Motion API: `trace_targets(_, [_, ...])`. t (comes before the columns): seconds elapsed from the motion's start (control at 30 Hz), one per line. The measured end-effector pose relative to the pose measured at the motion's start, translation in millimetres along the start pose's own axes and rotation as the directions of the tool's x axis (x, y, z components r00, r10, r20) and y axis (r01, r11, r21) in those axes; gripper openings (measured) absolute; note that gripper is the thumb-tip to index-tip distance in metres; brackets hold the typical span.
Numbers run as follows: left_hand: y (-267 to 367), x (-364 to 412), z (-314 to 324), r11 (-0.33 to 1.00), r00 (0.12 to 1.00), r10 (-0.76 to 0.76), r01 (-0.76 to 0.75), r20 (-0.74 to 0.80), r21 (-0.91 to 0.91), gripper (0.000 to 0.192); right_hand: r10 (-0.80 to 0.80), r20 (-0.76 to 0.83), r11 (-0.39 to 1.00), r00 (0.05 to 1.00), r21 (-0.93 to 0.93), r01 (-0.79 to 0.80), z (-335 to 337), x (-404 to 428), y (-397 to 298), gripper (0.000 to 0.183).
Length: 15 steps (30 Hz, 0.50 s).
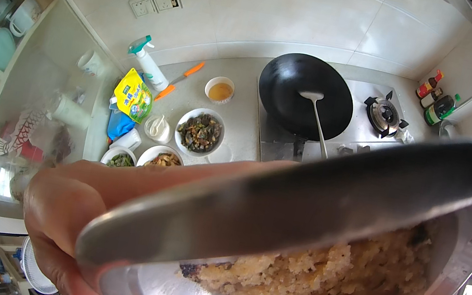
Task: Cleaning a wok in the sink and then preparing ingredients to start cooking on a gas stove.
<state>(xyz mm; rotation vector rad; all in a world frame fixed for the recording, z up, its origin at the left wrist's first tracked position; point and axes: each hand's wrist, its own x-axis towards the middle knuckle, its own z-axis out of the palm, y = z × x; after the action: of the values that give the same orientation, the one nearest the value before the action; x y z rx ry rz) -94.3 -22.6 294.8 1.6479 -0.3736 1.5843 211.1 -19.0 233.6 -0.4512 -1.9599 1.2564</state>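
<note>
My left hand (64, 207) grips the rim of a stainless steel bowl (214, 219), which is tilted and very near the camera. Inside the bowl lies a heap of crumbly, golden-brown cooked food (311, 284) with a few dark, scorched-looking bits. Its near wall runs past the bottom of the view. My right hand is out of view. Beyond the bowl, a black wok (283, 94) sits on the gas stove with a metal spatula (319, 119) resting in it. The spatula's lower handle is hidden behind the bowl.
Left of the wok are a bowl of dark cooked food (200, 133), a small bowl of yellowish liquid (220, 92), an orange-handled knife (181, 80), a spray bottle (151, 66) and a yellow seasoning pouch (134, 95). A bare burner (384, 114) and sauce bottles (439, 110) stand right.
</note>
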Motion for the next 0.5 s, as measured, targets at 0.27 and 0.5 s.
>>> trace_targets(0.27, [49.3,46.4,1.0,0.897,0.871,-0.429,0.380,0.238,0.224,0.022,-0.024,0.020,1.000,1.000,0.007,0.024,1.5,5.6,2.8,0.077])
trace_targets(0.5, [53.7,4.4,5.5,0.920,0.927,-0.333,0.280,0.174,0.274,0.022,-0.019,0.029,1.000,0.999,0.005,0.018,3.0,12.7,9.0,0.074])
